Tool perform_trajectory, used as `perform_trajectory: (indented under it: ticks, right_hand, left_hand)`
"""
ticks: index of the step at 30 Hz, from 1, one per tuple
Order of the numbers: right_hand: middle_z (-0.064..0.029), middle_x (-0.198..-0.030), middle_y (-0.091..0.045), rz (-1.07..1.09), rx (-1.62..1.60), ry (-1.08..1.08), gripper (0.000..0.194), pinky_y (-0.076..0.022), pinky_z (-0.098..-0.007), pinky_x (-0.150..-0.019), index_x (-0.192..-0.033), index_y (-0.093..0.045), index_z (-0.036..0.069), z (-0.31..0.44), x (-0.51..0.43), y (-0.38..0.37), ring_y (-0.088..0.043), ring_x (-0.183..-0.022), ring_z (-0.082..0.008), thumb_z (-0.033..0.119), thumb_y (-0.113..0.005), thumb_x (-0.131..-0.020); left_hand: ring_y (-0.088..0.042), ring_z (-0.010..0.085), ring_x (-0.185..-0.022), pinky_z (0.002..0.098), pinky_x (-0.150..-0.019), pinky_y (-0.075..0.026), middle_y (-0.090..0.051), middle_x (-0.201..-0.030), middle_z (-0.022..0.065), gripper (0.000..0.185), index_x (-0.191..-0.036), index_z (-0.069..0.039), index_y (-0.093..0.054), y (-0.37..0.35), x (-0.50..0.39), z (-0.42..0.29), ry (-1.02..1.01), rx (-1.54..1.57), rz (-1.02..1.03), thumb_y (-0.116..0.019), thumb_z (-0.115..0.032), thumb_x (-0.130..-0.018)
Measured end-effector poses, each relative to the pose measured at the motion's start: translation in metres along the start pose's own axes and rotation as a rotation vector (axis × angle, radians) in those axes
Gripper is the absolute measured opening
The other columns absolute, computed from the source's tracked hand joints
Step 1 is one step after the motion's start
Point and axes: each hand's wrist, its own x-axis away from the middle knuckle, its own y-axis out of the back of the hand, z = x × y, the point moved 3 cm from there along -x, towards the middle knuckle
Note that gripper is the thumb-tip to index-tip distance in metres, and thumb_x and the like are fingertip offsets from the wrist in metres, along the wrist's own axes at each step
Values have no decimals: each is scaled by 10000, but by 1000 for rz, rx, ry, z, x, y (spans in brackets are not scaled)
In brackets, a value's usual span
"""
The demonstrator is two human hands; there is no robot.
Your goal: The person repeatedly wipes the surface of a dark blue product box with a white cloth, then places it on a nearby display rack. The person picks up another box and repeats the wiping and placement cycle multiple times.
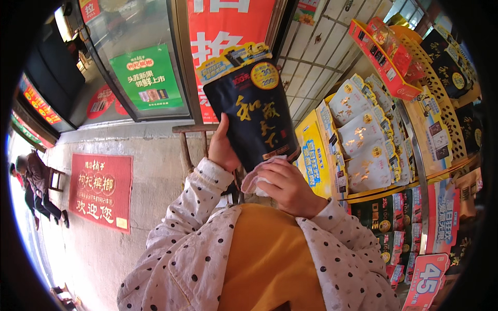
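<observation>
A black pouch (251,112) with gold lettering and a blue-and-yellow printed header card (235,60) is held up before my chest. My left hand (225,145) grips its left edge, the thumb lying over the front and the fingers behind. In my right hand (290,186) is a bunched pink-and-white cloth (258,177), which touches the lower edge of the pouch. Both sleeves are white with black dots.
To the right stands a display rack with white pouches (360,134), dark packets (393,229) and a red box (383,58). A wooden chair (186,149) is just beyond my left arm. At left are a glass door (151,77), a red mat (101,192) and people (37,182).
</observation>
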Motion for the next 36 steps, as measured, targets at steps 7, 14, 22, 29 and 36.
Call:
perform_trajectory:
  ticks: [7,14,22,29,36]
  right_hand:
    - [-141,-1135,-604,-504,-585,-641,387,-467,-340,-909,-1232,-499,-34,-56,-9,64,-584,-1050,-206,1,-550,-850]
    - [-174,-1238,-559,-278,-602,-733,426,-413,-326,-967,-1322,-426,-13,-53,15,-2,-548,-1140,-248,104,-534,-927]
    - [-114,-1200,-564,-537,-558,-798,399,-429,-308,-949,-1282,-463,-24,-61,19,26,-540,-1096,-174,21,-529,-891]
    - [-136,-1305,-505,66,273,-126,473,-295,-516,-1037,-1196,-551,59,-12,-17,-4,-450,-1235,-369,-26,-547,-730]
    - [-164,-1142,-596,-529,-231,-644,371,-451,-357,-932,-1149,-538,-1,-66,3,30,-590,-1061,-277,-86,-542,-789]
  left_hand:
    - [-466,333,-1253,494,-1064,-347,-466,-1377,151,665,-1389,-37,-362,2,13,7,65,-107,-90,-387,-537,-952]
    - [-474,340,-1242,506,-1056,-352,-473,-1370,155,674,-1377,-39,-378,3,19,-12,-93,-82,-149,-420,-547,-936]
    - [-476,336,-1239,500,-1066,-341,-478,-1358,174,666,-1370,-33,-380,10,15,-33,-184,-55,-114,-402,-545,-944]
    - [-501,358,-1208,521,-1044,-366,-486,-1345,191,651,-1369,-27,-380,-4,9,-22,-123,-22,-43,-416,-521,-947]
    - [-467,369,-1240,535,-1063,-336,-457,-1374,183,612,-1370,-26,-359,17,10,-30,-140,77,-77,-385,-488,-970]
